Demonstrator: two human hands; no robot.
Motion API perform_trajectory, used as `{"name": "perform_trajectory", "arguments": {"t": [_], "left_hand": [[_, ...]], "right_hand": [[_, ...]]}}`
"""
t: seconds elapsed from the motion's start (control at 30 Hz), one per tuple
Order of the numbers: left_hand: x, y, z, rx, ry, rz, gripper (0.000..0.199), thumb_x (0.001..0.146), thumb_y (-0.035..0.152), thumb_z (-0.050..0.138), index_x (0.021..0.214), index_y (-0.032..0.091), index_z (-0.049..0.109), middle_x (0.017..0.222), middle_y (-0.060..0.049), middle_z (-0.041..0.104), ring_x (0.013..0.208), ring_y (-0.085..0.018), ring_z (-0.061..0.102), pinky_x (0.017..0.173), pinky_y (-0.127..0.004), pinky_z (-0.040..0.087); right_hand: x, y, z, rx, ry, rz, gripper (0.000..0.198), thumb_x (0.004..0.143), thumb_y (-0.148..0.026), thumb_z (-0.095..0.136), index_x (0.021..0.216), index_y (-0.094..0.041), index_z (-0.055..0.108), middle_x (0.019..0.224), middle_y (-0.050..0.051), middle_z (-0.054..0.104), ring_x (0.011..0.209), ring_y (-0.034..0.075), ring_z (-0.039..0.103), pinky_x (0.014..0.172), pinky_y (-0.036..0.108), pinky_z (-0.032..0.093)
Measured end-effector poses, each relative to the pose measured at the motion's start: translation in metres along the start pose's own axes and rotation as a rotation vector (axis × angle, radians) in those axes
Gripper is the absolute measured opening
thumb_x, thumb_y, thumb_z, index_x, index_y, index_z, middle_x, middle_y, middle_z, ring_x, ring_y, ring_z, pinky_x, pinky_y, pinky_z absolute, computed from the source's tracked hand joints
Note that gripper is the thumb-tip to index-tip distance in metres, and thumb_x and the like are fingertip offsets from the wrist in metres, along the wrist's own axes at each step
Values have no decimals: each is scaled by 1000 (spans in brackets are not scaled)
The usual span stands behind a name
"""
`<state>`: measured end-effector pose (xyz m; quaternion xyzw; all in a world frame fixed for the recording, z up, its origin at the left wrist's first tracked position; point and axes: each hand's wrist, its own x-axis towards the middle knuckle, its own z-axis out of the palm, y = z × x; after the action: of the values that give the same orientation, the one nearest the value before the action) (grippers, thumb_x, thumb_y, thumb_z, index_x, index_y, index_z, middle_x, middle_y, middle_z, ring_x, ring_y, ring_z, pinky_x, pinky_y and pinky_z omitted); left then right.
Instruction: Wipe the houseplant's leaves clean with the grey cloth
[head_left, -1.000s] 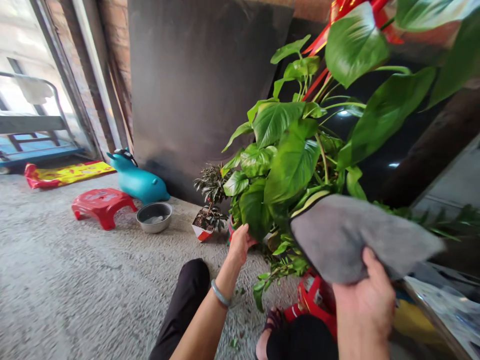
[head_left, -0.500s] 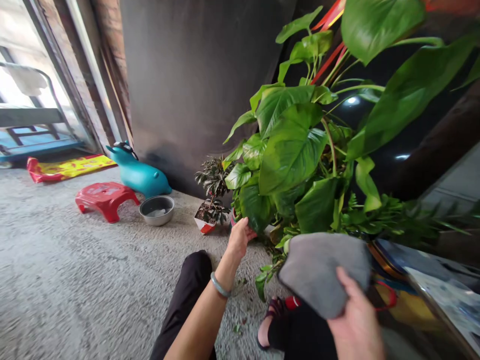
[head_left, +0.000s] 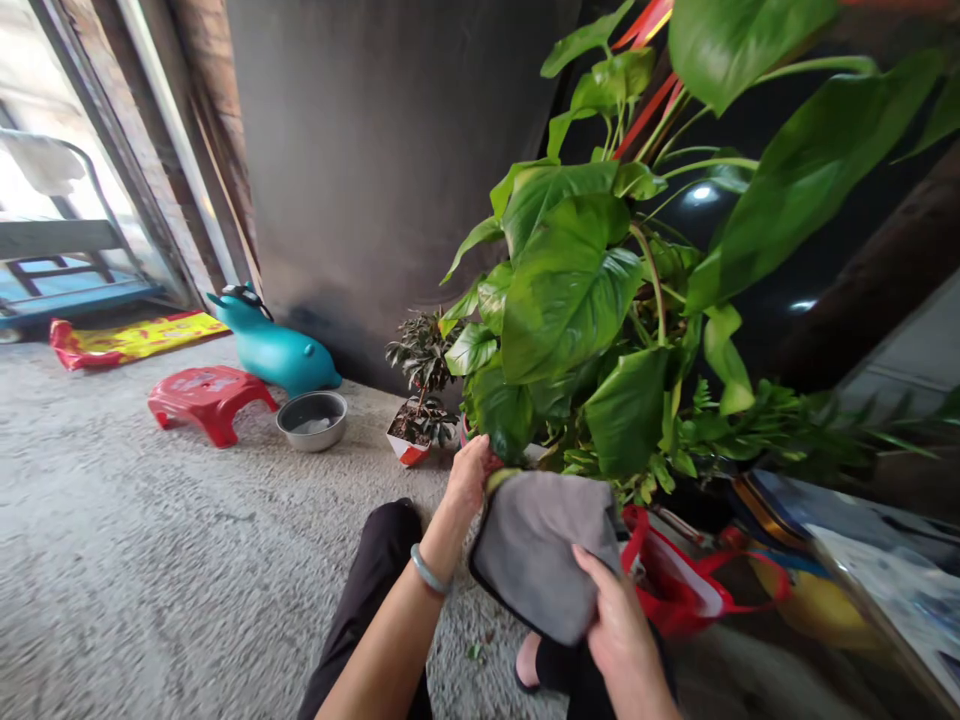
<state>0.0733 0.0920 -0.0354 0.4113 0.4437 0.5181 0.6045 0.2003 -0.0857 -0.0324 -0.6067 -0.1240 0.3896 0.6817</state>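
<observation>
My right hand (head_left: 619,620) grips a grey cloth (head_left: 544,545) with dark edging, thumb on top. The cloth hangs just under the low leaves of a large green potted plant (head_left: 570,280), close to my left hand. At the tip of a low, dark green leaf (head_left: 501,410), my left hand (head_left: 469,472) holds the leaf's edge; its fingertips are partly hidden behind the leaf and cloth. A bangle circles the left wrist. The plant's pot is mostly covered by leaves.
A small plant in a white-and-red pot (head_left: 409,445) stands left of my hands. Further left are a metal bowl (head_left: 313,440), a red stool (head_left: 214,385) and a teal toy animal (head_left: 285,350). A red bag (head_left: 675,590) lies at right, near a covered table (head_left: 885,580).
My right hand has carried the grey cloth left, to beside my left hand. The red bag behind it now shows. My left hand stays at the low leaf.
</observation>
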Motion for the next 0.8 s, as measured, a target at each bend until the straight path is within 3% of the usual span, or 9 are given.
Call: {"name": "perform_trajectory", "arguments": {"t": [0.1,0.17,0.27,0.33,0.47,0.57,0.63,0.7,0.8], "left_hand": [[2,-7,-1,-366,-38,-112,33,95,44,75,72,21,69,61,-2,67,63,-19,67,72,-34,63],[-1,-17,5,-542,-69,-191,32,82,39,89,78,20,64,67,1,67,62,-16,65,73,-32,61],[-16,-41,21,-529,-156,-331,33,79,37,91,88,19,66,80,-4,73,71,-18,69,74,-32,59],[-28,-60,32,-438,-250,-449,33,79,36,90,99,18,71,94,-11,79,75,-20,72,74,-33,57],[-33,-79,59,-324,-325,-496,42,71,32,92,106,17,75,97,-11,80,73,-21,71,74,-35,55],[-12,-68,90,-308,-254,-381,45,63,26,93,104,19,75,98,-9,79,84,-23,72,81,-36,54],[5,-54,114,-303,-202,-303,47,58,19,93,102,21,75,104,-10,80,97,-26,73,89,-37,53],[16,-42,138,-294,-221,-255,44,57,15,91,97,21,76,103,-10,80,105,-28,73,95,-38,51],[16,-32,165,-271,-357,-268,27,61,21,89,82,20,72,84,-6,75,92,-25,72,91,-36,51]], "right_hand": [[-4,-44,-40,44,222,6,53,46,-37,101,94,-21,82,97,8,86,109,40,81,104,62,65],[-2,-89,-44,193,293,-197,53,56,-36,97,106,-24,82,113,5,86,126,37,75,113,61,60],[11,-142,-26,390,239,-507,46,73,-33,84,119,-27,80,135,5,80,143,30,66,123,57,52],[26,-156,-11,452,189,-579,42,76,-32,79,118,-24,79,138,7,79,143,30,65,124,56,51],[43,-128,-13,408,203,-317,40,70,-31,84,109,-23,78,124,8,83,136,32,70,118,59,56],[26,-93,-50,317,315,-2,44,60,-33,92,100,-23,78,103,9,85,128,40,75,111,66,61],[5,-89,-78,299,419,70,44,55,-35,95,95,-24,79,98,11,85,129,45,74,109,69,62],[-16,-107,-94,348,515,-56,40,58,-37,94,94,-28,80,110,12,86,138,45,70,114,69,59],[-25,-157,-83,483,481,-446,34,67,-36,88,101,-34,82,142,7,78,151,37,60,126,65,50]]}}
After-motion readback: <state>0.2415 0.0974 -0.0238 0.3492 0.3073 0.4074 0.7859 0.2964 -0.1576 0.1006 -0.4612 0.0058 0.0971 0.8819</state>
